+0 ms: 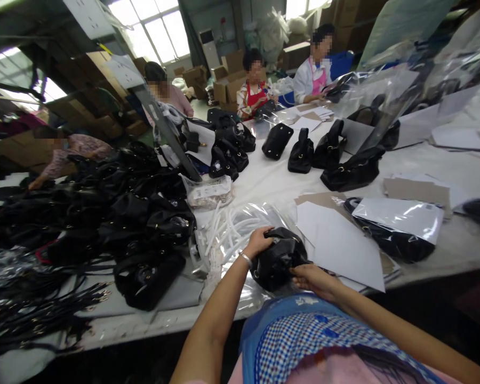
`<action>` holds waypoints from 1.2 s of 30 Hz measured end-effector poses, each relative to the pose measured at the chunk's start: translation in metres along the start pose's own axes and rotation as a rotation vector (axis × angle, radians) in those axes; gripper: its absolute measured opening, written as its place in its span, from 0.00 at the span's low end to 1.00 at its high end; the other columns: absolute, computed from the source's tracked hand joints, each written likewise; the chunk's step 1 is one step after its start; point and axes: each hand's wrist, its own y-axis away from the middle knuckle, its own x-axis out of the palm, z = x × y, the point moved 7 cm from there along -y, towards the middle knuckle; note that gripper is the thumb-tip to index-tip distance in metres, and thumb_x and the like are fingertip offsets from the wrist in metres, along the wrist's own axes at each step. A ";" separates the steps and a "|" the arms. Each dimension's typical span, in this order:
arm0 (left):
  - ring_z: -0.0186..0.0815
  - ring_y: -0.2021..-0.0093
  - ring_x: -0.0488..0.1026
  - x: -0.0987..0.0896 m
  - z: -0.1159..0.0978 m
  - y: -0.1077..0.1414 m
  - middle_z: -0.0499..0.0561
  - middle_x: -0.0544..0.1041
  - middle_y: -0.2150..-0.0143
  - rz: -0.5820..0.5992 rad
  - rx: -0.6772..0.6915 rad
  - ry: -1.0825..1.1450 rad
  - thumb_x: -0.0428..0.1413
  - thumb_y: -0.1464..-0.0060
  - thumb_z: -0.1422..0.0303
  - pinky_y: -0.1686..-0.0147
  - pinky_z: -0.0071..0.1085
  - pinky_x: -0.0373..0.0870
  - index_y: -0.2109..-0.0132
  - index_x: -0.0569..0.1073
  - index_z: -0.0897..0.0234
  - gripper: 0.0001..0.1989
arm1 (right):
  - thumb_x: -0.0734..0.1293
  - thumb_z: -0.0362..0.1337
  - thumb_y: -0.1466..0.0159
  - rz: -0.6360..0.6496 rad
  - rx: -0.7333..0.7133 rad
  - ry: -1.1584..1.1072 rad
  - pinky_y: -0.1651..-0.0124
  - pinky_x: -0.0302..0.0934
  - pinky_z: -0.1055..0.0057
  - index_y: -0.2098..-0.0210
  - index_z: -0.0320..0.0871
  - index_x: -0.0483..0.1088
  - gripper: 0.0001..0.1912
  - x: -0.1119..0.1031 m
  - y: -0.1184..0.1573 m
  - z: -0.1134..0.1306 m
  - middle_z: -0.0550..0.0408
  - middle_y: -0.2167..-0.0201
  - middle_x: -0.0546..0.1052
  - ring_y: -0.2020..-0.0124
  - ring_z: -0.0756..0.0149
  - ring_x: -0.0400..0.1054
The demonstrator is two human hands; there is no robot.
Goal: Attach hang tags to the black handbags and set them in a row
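A black handbag [279,261] is right in front of me at the table edge, held from both sides. My left hand [259,241] grips its upper left side, fingers closed over the top. At the lower right side, my right hand [311,279] pinches the bag's edge; the exact part in its fingers is hard to make out. Beneath and behind the bag lie clear plastic bags [240,290] and white tubing [234,226]. White and brown card sheets [338,242] are stacked just right of the bag.
Piled black handbags [116,208] cover the left, with black straps [56,304] in front. A metal post [172,136] rises from the table. More handbags [278,141] stand farther back, and a plastic-wrapped bag [400,226] lies right. Several co-workers [256,90] sit across.
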 end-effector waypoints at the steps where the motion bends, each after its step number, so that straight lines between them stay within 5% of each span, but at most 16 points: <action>1: 0.46 0.47 0.73 0.002 0.001 -0.001 0.56 0.79 0.51 0.013 -0.002 0.023 0.61 0.61 0.80 0.40 0.43 0.63 0.52 0.78 0.66 0.25 | 0.70 0.35 0.40 0.003 0.012 -0.020 0.73 0.66 0.82 0.74 0.38 0.69 0.09 0.001 -0.001 -0.004 0.56 0.81 0.75 0.81 0.77 0.68; 5: 0.42 0.51 0.76 -0.025 0.019 0.007 0.59 0.79 0.51 -0.079 -0.051 0.089 0.59 0.51 0.75 0.48 0.39 0.70 0.49 0.75 0.68 0.20 | 0.70 0.34 0.39 0.002 0.048 -0.103 0.76 0.65 0.84 0.71 0.37 0.70 0.07 0.003 -0.009 -0.014 0.57 0.80 0.74 0.81 0.78 0.68; 11: 0.38 0.60 0.77 -0.128 0.075 0.055 0.60 0.79 0.58 -0.457 -0.232 -0.041 0.51 0.44 0.72 0.58 0.34 0.72 0.52 0.75 0.70 0.14 | 0.72 0.33 0.41 -0.015 0.063 -0.219 0.73 0.68 0.82 0.68 0.38 0.71 0.06 -0.002 -0.009 -0.017 0.57 0.78 0.76 0.78 0.75 0.71; 15: 0.37 0.63 0.75 -0.167 0.097 0.080 0.54 0.79 0.65 -0.538 -0.276 -0.195 0.54 0.46 0.72 0.58 0.32 0.69 0.59 0.76 0.68 0.09 | 0.73 0.38 0.42 -0.009 0.062 -0.126 0.69 0.69 0.79 0.67 0.38 0.72 0.10 -0.005 -0.001 -0.021 0.52 0.71 0.79 0.74 0.73 0.73; 20: 0.38 0.63 0.72 -0.176 0.109 0.116 0.52 0.77 0.67 -0.517 -0.285 -0.350 0.58 0.48 0.71 0.56 0.32 0.64 0.66 0.77 0.65 0.04 | 0.71 0.49 0.43 -0.028 0.035 0.252 0.70 0.67 0.75 0.69 0.40 0.76 0.17 -0.018 0.004 -0.032 0.50 0.68 0.80 0.73 0.68 0.72; 24: 0.39 0.62 0.71 -0.176 0.123 0.169 0.53 0.75 0.67 -0.571 -0.347 -0.420 0.56 0.45 0.67 0.57 0.31 0.62 0.64 0.76 0.64 0.06 | 0.69 0.54 0.44 0.087 -0.114 0.599 0.64 0.67 0.71 0.70 0.44 0.77 0.19 -0.012 0.009 -0.029 0.51 0.70 0.79 0.68 0.60 0.72; 27: 0.39 0.62 0.70 -0.165 0.133 0.192 0.54 0.75 0.60 -0.551 -0.373 -0.481 0.58 0.45 0.66 0.58 0.30 0.61 0.57 0.76 0.63 0.09 | 0.69 0.55 0.45 0.103 -0.159 0.657 0.57 0.67 0.67 0.68 0.45 0.78 0.19 -0.004 0.012 -0.026 0.50 0.67 0.80 0.62 0.55 0.73; 31: 0.42 0.55 0.69 -0.147 0.142 0.181 0.56 0.73 0.54 -0.459 -0.368 -0.523 0.59 0.46 0.66 0.55 0.31 0.61 0.51 0.75 0.60 0.15 | 0.72 0.54 0.49 0.133 -0.098 0.592 0.52 0.67 0.62 0.64 0.45 0.79 0.21 0.017 0.007 -0.028 0.48 0.64 0.81 0.59 0.51 0.74; 36: 0.41 0.56 0.69 -0.147 0.143 0.163 0.55 0.73 0.59 -0.471 -0.389 -0.412 0.57 0.45 0.71 0.53 0.33 0.61 0.61 0.79 0.62 0.07 | 0.73 0.53 0.51 0.186 -0.079 0.591 0.52 0.67 0.62 0.65 0.44 0.78 0.21 0.046 0.000 -0.022 0.48 0.65 0.81 0.59 0.52 0.75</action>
